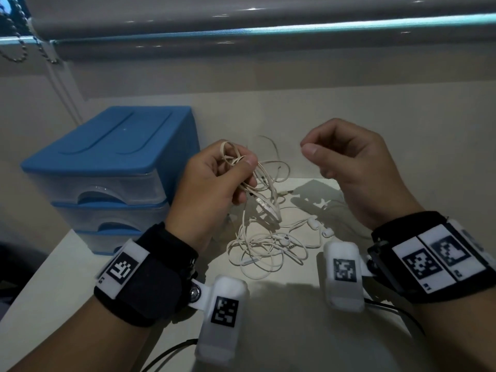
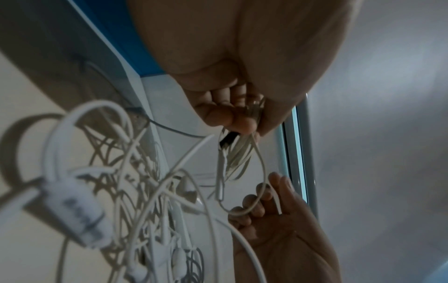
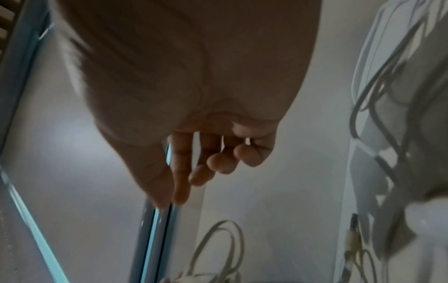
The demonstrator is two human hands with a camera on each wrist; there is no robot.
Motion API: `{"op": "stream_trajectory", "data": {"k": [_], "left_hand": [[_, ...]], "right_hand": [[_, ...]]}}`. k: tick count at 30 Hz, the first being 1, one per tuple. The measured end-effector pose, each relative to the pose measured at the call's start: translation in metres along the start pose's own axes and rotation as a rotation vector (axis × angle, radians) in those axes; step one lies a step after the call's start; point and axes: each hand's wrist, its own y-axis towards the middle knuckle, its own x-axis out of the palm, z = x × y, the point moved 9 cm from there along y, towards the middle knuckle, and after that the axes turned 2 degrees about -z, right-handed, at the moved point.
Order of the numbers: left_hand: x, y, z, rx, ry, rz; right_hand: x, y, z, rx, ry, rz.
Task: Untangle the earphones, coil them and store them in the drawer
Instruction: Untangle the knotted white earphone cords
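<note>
My left hand is raised above the table and grips a bundle of cream earphone cable loops between thumb and fingers; the same grip shows in the left wrist view. The rest of the earphones hangs down into a tangled heap on the white table, earbuds among it. My right hand is up beside it with thumb and forefinger pressed together. In the left wrist view a strand loops from the left hand to the right hand's fingers, pinched there.
A blue drawer unit with three clear drawers, all closed, stands at the left of the table against the wall. A window frame and roller blind run along the back. An inline remote hangs close to the left wrist camera.
</note>
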Motion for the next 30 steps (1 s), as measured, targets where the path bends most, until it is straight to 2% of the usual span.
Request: {"op": "stream_trajectory", "data": {"k": [3, 6, 10, 17, 23, 27, 30], "left_hand": [[0.001, 0.000, 0.000, -0.016, -0.023, -0.006], [0.005, 0.000, 0.001, -0.022, -0.047, -0.034], [0.011, -0.002, 0.005, -0.004, -0.052, -0.071], [0.018, -0.003, 0.005, 0.006, -0.112, -0.125], [0.020, -0.004, 0.007, 0.046, -0.061, -0.159], [0.014, -0.002, 0.001, 0.023, -0.020, -0.123], [0.011, -0.001, -0.001, 0.006, 0.013, -0.100]], "right_hand": [[0.018, -0.005, -0.009, -0.046, -0.016, -0.143], [0.034, -0.009, -0.003, 0.012, -0.048, -0.272], [0.044, -0.012, 0.003, 0.046, -0.064, -0.331], [0.043, -0.010, 0.009, 0.026, -0.126, -0.327], [0.034, -0.008, 0.002, 0.008, -0.029, -0.251], [0.022, -0.005, 0.006, 0.141, 0.239, -0.153], [0.013, -0.003, 0.007, 0.176, 0.459, -0.086]]}}
